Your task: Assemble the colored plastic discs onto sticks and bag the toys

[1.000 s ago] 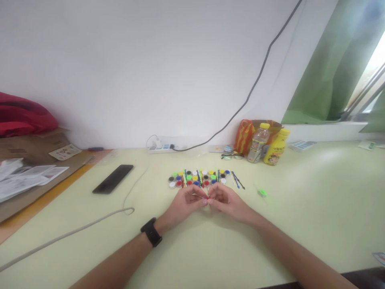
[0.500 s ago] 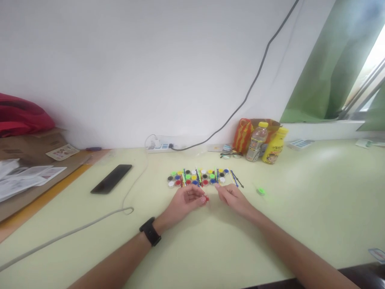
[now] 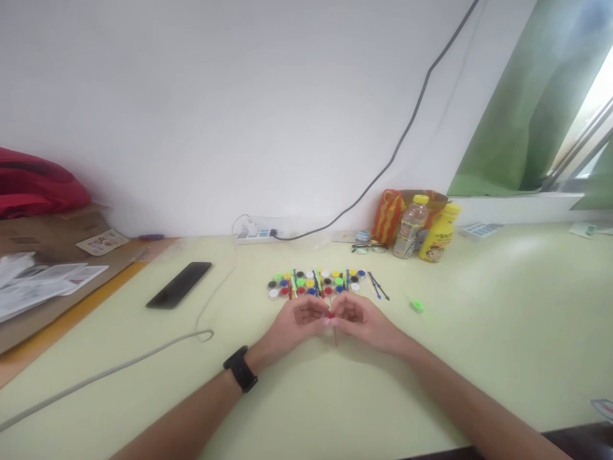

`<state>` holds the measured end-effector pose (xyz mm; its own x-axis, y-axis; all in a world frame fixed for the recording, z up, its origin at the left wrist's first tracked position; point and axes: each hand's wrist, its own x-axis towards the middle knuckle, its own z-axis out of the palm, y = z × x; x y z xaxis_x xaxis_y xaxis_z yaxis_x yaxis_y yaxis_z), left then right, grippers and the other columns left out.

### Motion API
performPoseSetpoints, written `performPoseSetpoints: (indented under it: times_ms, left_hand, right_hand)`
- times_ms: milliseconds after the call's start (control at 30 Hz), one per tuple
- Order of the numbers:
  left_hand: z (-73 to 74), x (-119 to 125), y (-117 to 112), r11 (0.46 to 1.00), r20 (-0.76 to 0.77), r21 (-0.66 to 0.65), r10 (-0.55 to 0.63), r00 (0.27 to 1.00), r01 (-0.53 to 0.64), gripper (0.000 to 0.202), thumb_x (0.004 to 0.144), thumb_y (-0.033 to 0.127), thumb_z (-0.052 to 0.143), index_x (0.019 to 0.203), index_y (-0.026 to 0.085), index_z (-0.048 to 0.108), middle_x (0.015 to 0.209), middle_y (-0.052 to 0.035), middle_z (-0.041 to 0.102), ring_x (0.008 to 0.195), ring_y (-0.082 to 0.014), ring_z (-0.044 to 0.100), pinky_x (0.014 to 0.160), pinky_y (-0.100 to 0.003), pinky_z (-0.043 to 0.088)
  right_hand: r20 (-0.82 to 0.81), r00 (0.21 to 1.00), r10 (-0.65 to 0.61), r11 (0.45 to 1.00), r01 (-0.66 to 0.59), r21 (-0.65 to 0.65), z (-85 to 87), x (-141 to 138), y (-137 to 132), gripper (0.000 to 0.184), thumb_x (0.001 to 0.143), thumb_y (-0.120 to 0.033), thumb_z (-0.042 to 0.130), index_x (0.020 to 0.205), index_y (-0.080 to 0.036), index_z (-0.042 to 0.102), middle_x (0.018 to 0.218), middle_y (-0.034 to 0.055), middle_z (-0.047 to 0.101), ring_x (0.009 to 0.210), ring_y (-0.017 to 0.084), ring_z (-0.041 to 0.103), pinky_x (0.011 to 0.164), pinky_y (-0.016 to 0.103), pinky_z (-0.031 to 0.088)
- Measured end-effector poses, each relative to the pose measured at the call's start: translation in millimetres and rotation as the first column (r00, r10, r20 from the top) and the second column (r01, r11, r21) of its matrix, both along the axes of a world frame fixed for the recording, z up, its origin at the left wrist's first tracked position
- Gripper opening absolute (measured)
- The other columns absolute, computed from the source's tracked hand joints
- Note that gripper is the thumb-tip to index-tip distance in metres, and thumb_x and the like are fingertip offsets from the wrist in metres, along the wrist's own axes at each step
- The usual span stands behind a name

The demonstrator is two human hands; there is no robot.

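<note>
The counter [image 3: 306, 402] is pale green and runs along a white wall [image 3: 191, 115], with a green curtain [image 3: 507, 121] at the upper right. The left hand [image 3: 297, 321] and the right hand [image 3: 370, 324] meet above the counter, in front of the rows of round pieces [image 3: 311, 283]. The grip of each is narrow, thumb and fingertips closed on a small red piece [image 3: 330, 315] between them; the fingers partly hide it, and its exact shape cannot be told. A thin red stick [image 3: 336, 339] extends below the fingertips, toward the wearer.

The round pieces are black, white, red, blue, yellow and green, with thin sticks [image 3: 347, 281] lying among them and more at the right end. One green piece [image 3: 417, 306] lies apart, to the right of the hands. A black watch [image 3: 241, 369] is worn on the left wrist.

A dark phone [image 3: 179, 285] lies at left, beside a pale cable [image 3: 205, 333]. Toward the wall stand a clear bottle [image 3: 410, 230] and a yellow bottle [image 3: 438, 236], the latter to the right, with eyeglasses [image 3: 369, 248] near them.
</note>
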<state>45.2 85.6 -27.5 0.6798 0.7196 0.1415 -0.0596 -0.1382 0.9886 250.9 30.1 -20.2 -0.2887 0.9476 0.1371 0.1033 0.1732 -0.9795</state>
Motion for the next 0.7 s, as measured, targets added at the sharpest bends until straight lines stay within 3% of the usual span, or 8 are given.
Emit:
performPoseSetpoints:
  times_ms: [200,367,533,567,633,667,700]
  left_hand:
    - [0.0,-0.4,0.0,0.999,-0.017,0.034,-0.019,1.0,0.019,0.03,0.083,0.038,0.078,0.104,0.017,0.072,0.103,-0.0102,0.072,0.098,-0.0241,0.068,0.092,-0.038,0.053]
    - [-2.1,0.6,0.6,1.0,-0.025,0.012,0.012,1.0,-0.012,0.029,0.086,0.037,0.075,0.108,0.018,0.074,0.113,-0.0119,0.072,0.108,-0.0276,0.067,0.096,-0.04,0.052]
    - [-2.4,0.4,1.1,0.999,-0.036,0.02,0.041,0.999,-0.04,0.029,0.086,0.038,0.075,0.106,0.017,0.074,0.11,-0.0122,0.072,0.106,-0.0277,0.067,0.097,-0.043,0.053]
    - [-2.2,0.3,0.9,0.999,-0.033,0.019,0.029,0.999,-0.029,0.029,0.086,0.038,0.075,0.105,0.017,0.074,0.11,-0.0121,0.072,0.105,-0.0275,0.068,0.097,-0.043,0.053]
    - [-2.0,0.0,0.5,1.0,-0.029,0.012,0.011,1.0,-0.011,0.028,0.086,0.038,0.075,0.105,0.017,0.074,0.108,-0.012,0.072,0.103,-0.0269,0.068,0.096,-0.042,0.054]
    - [-2.2,-0.2,0.4,1.0,-0.032,0.008,0.011,0.999,-0.011,0.028,0.086,0.037,0.075,0.105,0.016,0.074,0.107,-0.0118,0.072,0.102,-0.0266,0.069,0.095,-0.042,0.054]
    - [-2.6,-0.4,0.4,1.0,-0.038,0.007,0.018,0.999,-0.017,0.028,0.086,0.037,0.075,0.104,0.016,0.074,0.107,-0.0116,0.073,0.101,-0.0262,0.069,0.095,-0.041,0.054]
  right_hand:
    - [-0.022,1.0,0.009,1.0,-0.009,-0.008,-1.8,0.7,0.6,0.037,0.085,-0.053,0.069,0.1,-0.021,0.06,0.081,-0.0004,0.06,0.069,0.013,0.055,0.065,0.026,0.047]
    - [-0.005,1.0,-0.012,1.0,0.012,0.021,-4.0,2.5,0.6,0.041,0.09,-0.051,0.064,0.119,-0.022,0.059,0.078,-0.0014,0.056,0.069,0.013,0.054,0.065,0.027,0.048]
    - [-0.009,0.997,-0.08,0.996,0.08,0.03,-6.8,4.4,0.2,0.062,0.093,-0.049,0.06,0.148,-0.031,0.037,0.089,-0.0013,0.056,0.065,0.012,0.049,0.06,0.025,0.043]
    - [-0.007,0.995,-0.095,0.995,0.095,0.04,-7.3,4.9,0.1,0.061,0.093,-0.049,0.06,0.147,-0.032,0.039,0.09,-0.0013,0.057,0.065,0.011,0.048,0.06,0.025,0.042]
    - [0.037,0.991,-0.129,0.99,0.127,0.054,-7.9,6.3,0.5,0.043,0.094,-0.051,0.058,0.129,-0.027,0.058,0.085,-0.0011,0.058,0.062,0.011,0.047,0.059,0.025,0.04]
    - [0.082,0.986,-0.146,0.989,0.142,0.05,-8.1,7.2,0.9,0.036,0.095,-0.053,0.054,0.107,-0.023,0.069,0.076,-0.0011,0.057,0.059,0.011,0.047,0.059,0.026,0.039]
    - [0.137,0.978,-0.158,0.987,0.154,0.036,-8.4,8.3,1.5,0.045,0.097,-0.056,0.048,0.08,-0.019,0.07,0.064,-0.0013,0.053,0.055,0.012,0.045,0.058,0.027,0.038]
